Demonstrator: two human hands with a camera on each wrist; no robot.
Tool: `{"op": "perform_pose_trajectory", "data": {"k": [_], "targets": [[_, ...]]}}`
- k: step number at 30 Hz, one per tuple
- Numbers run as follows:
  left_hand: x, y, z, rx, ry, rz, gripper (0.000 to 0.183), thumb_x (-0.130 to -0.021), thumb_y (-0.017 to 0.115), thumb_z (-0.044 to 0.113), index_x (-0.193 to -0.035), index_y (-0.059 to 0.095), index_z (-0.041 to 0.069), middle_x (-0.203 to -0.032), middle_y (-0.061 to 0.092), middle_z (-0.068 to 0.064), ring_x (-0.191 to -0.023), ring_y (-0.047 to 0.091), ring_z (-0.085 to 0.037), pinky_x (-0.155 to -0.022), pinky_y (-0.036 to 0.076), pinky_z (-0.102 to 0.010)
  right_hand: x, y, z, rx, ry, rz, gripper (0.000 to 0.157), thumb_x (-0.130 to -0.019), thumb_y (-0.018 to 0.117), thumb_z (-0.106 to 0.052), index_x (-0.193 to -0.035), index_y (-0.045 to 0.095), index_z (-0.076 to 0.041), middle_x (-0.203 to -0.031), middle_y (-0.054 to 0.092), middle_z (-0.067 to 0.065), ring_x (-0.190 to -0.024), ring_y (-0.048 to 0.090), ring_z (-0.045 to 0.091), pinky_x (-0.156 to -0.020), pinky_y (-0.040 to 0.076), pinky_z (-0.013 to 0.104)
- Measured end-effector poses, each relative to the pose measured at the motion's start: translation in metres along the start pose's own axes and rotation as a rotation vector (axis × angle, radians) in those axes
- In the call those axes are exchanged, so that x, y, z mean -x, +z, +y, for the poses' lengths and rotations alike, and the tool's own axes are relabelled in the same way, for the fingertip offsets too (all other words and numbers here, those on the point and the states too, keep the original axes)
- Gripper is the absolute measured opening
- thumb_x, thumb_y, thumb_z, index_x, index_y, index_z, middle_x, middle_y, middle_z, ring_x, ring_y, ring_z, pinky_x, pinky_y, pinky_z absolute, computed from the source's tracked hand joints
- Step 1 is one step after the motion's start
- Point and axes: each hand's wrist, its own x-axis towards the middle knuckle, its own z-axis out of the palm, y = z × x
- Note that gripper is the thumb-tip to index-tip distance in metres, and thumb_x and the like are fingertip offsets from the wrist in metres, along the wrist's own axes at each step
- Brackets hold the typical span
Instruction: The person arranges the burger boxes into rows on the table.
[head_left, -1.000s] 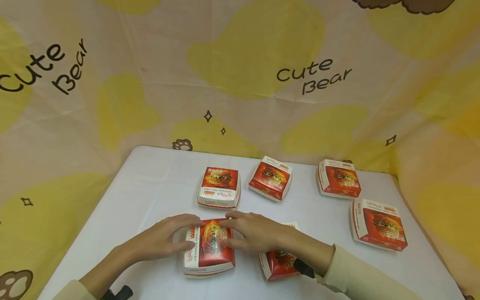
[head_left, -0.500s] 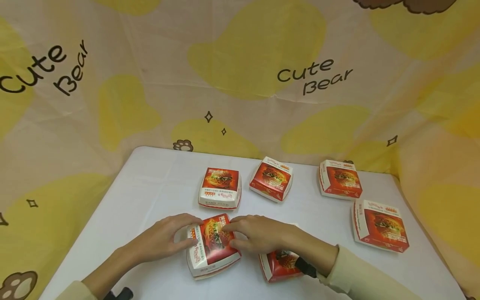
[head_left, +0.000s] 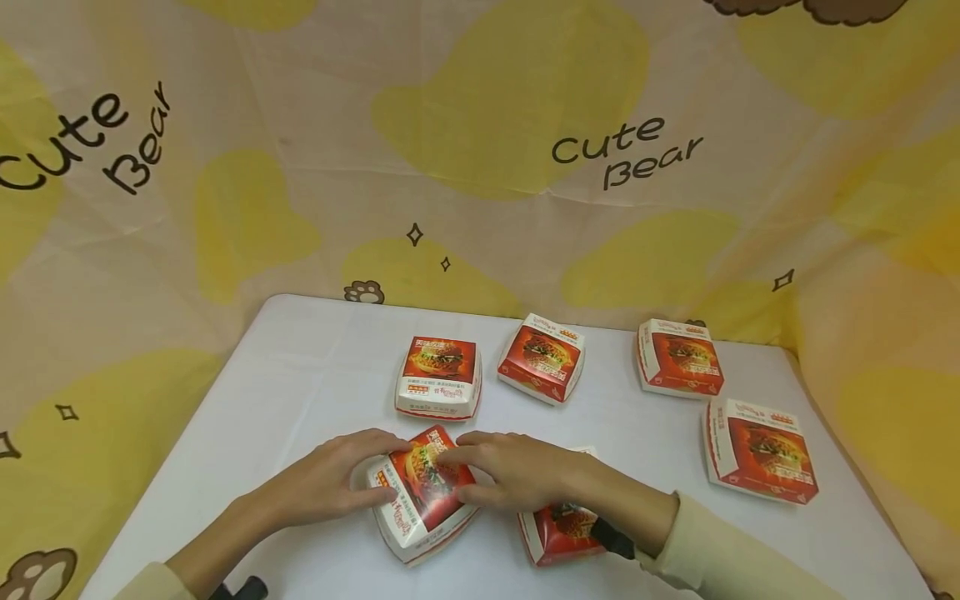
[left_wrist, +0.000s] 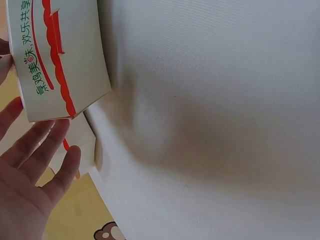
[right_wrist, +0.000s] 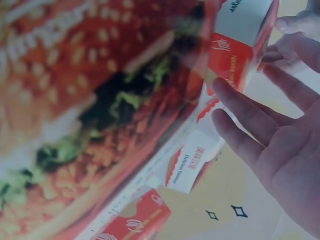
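Between my two hands, a red-and-white burger box sits turned at an angle on the white table. My left hand touches its left side, thumb and forefinger spread apart. In the left wrist view that hand's fingers are extended, some tips meeting the box's white side. My right hand touches the right side, its fingers reaching over the lid. The right wrist view shows its fingers nearly straight against the box. Under the right forearm lies a second burger box, partly hidden.
Beyond the hands stand more burger boxes: one straight behind, a tilted one beside it, and two at the right, a far box and a nearer box. A yellow-patterned curtain rises behind the table.
The burger box between my hands has turned counterclockwise, from nearly square to a slant. Both hands stay at its sides with only slight shifts. The other boxes have not moved.
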Motion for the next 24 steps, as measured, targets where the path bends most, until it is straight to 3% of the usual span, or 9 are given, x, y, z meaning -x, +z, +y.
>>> {"op": "perform_pose_trajectory", "data": {"k": [5,9,12,17,24], "targets": [[0.0007,0.0000,0.0003,-0.021,0.011,0.012,0.051,-0.088,0.071,0.050,-0.131,0.063,0.024,-0.128,0.062,0.014,-0.117,0.059,-0.012,-0.097,0.050,-0.046,0.0017,-0.0006,-0.0004,0.014,-0.005,-0.034,0.043,-0.099,0.059,-0.039,-0.141,0.058,-0.031,-0.141,0.055,-0.002,-0.128,0.053,0.017,-0.104,0.045,0.043],[0.0009,0.0005,0.0004,-0.019,0.008,0.024,0.041,-0.093,0.069,0.042,-0.128,0.063,0.023,-0.125,0.062,0.014,-0.115,0.060,-0.010,-0.096,0.051,-0.044,0.0015,-0.0003,-0.0015,0.004,-0.003,-0.035,0.044,-0.098,0.059,-0.039,-0.141,0.057,-0.030,-0.141,0.055,-0.001,-0.127,0.053,0.017,-0.104,0.046,0.043],[0.0014,0.0006,0.0011,-0.003,-0.014,0.023,0.038,-0.094,0.069,0.037,-0.129,0.063,0.025,-0.132,0.060,0.006,-0.120,0.058,-0.017,-0.097,0.050,-0.048,0.0016,0.0000,-0.0015,0.004,-0.017,-0.021,0.045,-0.099,0.059,-0.039,-0.142,0.056,-0.030,-0.143,0.054,0.001,-0.129,0.052,0.018,-0.104,0.045,0.042],[0.0035,0.0009,0.0023,0.023,-0.052,-0.010,0.050,-0.092,0.070,0.040,-0.139,0.058,0.031,-0.146,0.050,-0.006,-0.131,0.050,-0.032,-0.097,0.047,-0.058,0.0024,0.0005,-0.0003,0.024,-0.054,0.009,0.046,-0.099,0.058,-0.039,-0.144,0.055,-0.029,-0.142,0.054,0.001,-0.128,0.053,0.018,-0.105,0.045,0.040],[0.0050,0.0006,0.0022,0.015,-0.060,-0.002,0.051,-0.090,0.071,0.045,-0.137,0.059,0.030,-0.144,0.050,-0.007,-0.124,0.055,-0.032,-0.094,0.050,-0.057,0.0066,-0.0007,0.0006,-0.005,-0.037,0.024,0.042,-0.099,0.057,-0.034,-0.140,0.058,-0.030,-0.141,0.055,0.000,-0.124,0.055,0.017,-0.103,0.046,0.042]]}}
